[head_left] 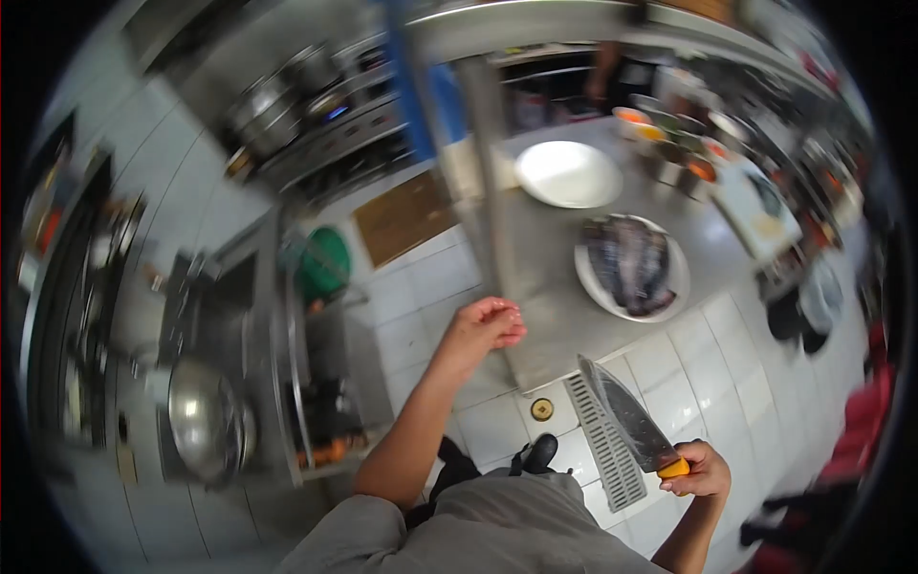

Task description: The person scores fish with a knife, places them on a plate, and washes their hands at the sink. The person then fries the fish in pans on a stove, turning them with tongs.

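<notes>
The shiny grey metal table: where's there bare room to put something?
The table looks bare left of the white plate of dark fish, below the empty round white plate, to the near corner. A narrower bare strip separates the fish plate from the white cutting board. Small containers crowd its far right.

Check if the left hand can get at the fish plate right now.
Probably yes: the left hand looks empty, and only bare steel counter shows between it and the fish plate. The knife in the right hand seems clear of that path.
</notes>
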`<state>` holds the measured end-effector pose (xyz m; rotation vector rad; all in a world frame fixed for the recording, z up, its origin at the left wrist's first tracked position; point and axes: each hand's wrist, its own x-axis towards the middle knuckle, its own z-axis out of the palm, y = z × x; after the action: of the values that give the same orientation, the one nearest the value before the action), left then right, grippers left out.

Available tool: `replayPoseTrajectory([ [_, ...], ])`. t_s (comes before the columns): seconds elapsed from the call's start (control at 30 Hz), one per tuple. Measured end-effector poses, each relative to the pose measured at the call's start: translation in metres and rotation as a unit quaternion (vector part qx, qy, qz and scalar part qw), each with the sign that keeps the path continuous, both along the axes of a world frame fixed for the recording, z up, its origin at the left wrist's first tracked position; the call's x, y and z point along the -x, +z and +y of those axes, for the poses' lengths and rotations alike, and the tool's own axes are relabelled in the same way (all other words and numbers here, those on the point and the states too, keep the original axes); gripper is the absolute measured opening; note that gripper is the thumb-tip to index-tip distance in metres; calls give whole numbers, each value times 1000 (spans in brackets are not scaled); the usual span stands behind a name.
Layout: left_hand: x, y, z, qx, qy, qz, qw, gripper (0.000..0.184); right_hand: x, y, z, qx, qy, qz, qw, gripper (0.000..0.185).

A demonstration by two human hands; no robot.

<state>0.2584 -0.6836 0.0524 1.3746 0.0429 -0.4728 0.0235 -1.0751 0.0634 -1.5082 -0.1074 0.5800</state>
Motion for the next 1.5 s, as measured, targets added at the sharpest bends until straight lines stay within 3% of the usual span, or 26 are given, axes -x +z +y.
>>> replayPoseTrajectory([
  [0.13,44,37,190,-53,196,-135,970,18,-77,-7,80,-27,100,12,995,33],
  [0.27,88,50,345,-171,409,-175,879,18,-165,-18,186,-11,201,69,977,32],
  [0.3,103,45,386,-261,431,-174,846,21,-181,-15,215,8,229,78,970,29],
  [0.33,147,53,449,-323,435,-175,822,23,-151,24,258,38,236,70,969,28],
  [0.4,174,34,512,-538,466,-151,686,30,-181,9,300,58,278,76,956,27],
  [0.47,204,12,570,-600,459,-66,651,35,-201,1,347,84,314,64,943,24],
  [0.57,222,-36,646,-627,356,-12,693,47,-192,19,422,109,324,34,939,22],
  [0.67,210,-71,656,-691,293,-34,660,70,-198,30,476,152,351,13,924,22],
  [0.7,203,-52,647,-649,265,5,713,79,-198,30,492,116,357,-17,927,20],
  [0.8,188,-77,668,-667,267,-81,691,74,-199,40,532,177,406,-54,895,23],
  [0.87,189,-77,669,-678,281,-178,656,64,-202,46,557,110,462,-116,872,22],
  [1.0,176,-70,667,-692,277,-75,663,58,-213,56,599,116,497,-110,853,22],
  [1.07,176,-80,683,-673,296,-95,671,57,-224,50,618,105,521,-119,839,22],
  [1.17,180,-55,678,-618,410,-58,668,57,-236,49,647,67,518,-113,846,21],
  [1.2,194,-82,707,-545,481,-38,686,58,-240,47,656,67,520,-103,845,21],
  [1.27,206,-47,716,-410,561,-49,718,48,-251,40,678,68,522,-131,840,24],
  [1.3,215,-42,726,-347,606,-104,708,31,-254,41,691,70,521,-152,837,25],
  [1.33,216,-17,711,-278,693,-91,659,17,-256,41,705,71,519,-173,834,26],
  [1.4,242,-7,726,-29,696,-181,694,25,-258,40,730,67,510,-230,826,30],
  [1.5,239,25,701,161,681,-322,638,36,-256,45,771,69,516,-315,793,34],
])
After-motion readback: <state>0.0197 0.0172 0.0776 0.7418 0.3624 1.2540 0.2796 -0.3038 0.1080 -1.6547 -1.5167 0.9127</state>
